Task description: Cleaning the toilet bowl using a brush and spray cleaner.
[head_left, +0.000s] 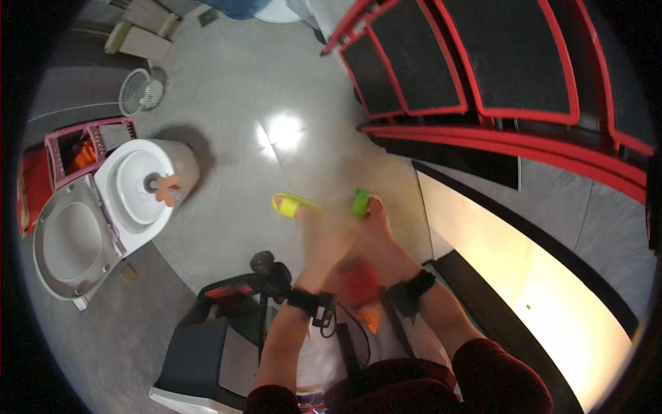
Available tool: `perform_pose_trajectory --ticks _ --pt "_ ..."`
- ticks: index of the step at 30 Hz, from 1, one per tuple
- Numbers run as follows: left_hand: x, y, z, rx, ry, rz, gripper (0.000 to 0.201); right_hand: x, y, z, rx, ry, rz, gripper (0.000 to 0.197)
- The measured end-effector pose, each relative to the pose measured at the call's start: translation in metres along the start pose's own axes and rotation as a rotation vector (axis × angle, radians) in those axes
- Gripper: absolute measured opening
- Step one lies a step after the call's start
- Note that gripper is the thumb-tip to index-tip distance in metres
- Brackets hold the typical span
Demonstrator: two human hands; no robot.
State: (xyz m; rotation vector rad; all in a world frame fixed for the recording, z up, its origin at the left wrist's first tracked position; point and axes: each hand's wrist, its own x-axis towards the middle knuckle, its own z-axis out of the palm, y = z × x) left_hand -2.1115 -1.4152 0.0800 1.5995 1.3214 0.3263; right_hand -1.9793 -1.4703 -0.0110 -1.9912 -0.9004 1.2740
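Note:
Both my hands are stretched out ahead of me over the grey floor and are blurred by motion. My left hand [318, 238] has a small yellow object [293, 205] at its fingertips and seems to grip it. My right hand [376, 231] pinches a small green object [359, 201] between thumb and fingers. The two hands are close together, almost touching. Each wrist wears a black band. A red thing [358, 283] shows between my wrists, too blurred to identify.
A white toilet [121, 207] with its lid up stands at the left, an orange item [165, 190] in its bowl. Behind it are a pink crate [76, 148] and a white fan [141, 90]. Red-framed black panels [483, 69] fill the upper right. A black tripod device [269, 272] and dark box [200, 352] lie below my arms.

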Motion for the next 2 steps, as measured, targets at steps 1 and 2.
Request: perform_pose_trajectory --ticks 1,2 --pt "0.0034 0.0007 0.015 0.091 -0.057 -0.003 0.071 0.01 0.0108 -0.0129 0.033 0.003 0.016 0.042" --pt "0.0058 0.0078 0.0195 0.18 -0.159 -0.005 0.082 0.0082 0.0203 -0.0216 0.033 0.005 0.027 0.042"
